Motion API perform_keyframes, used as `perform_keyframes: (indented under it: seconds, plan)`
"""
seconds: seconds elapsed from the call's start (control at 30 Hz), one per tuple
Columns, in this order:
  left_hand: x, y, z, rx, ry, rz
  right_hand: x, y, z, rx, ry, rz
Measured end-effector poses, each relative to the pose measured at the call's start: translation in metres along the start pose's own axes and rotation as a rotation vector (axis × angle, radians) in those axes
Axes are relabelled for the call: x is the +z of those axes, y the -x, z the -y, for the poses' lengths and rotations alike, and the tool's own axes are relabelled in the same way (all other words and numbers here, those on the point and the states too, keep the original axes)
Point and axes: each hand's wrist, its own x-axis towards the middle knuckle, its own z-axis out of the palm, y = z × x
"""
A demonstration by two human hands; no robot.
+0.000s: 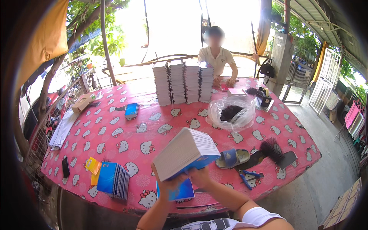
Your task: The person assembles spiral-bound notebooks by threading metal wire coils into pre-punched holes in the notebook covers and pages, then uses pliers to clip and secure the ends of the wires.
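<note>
Both my hands hold a thick block of white paper sheets [184, 149] with a blue cover on its underside, tilted above the near edge of the table. My left hand [167, 186] grips its lower left side, its fingers partly hidden by the block. My right hand [199, 177] is closed on the lower right edge. Under them lies a blue notebook or cover [184, 191]. To the left stands a stack of blue spiral notebooks [111, 180], beside yellow cards [93, 166]. Blue-handled pliers [247, 179] lie to the right, near a blue slipper-like thing [232, 158].
Tall stacks of notebooks [178, 82] stand at the back, by a seated co-worker [215, 57]. A clear plastic bag [245, 120] holds something black. Black mesh-like material [271, 149], a tape dispenser [263, 97], a phone [66, 167] and small blue notebooks [131, 110] lie on the pink tablecloth [115, 143].
</note>
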Motion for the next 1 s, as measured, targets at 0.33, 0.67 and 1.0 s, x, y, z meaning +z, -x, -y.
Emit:
perform_keyframes:
  seconds: [0.33,0.67,1.0]
  plan:
    - [-0.070,0.020,-0.067,-0.246,-0.271,-0.081,0.001,-0.057,0.052,0.810,0.479,0.964]
    - [-0.095,0.023,-0.010,-0.621,-0.257,0.110,0.022,-0.061,0.004,0.778,1.001,1.487]
    - [-0.123,0.022,0.001,-0.721,0.249,-0.041,0.077,0.012,0.039,-0.175,1.222,1.192]
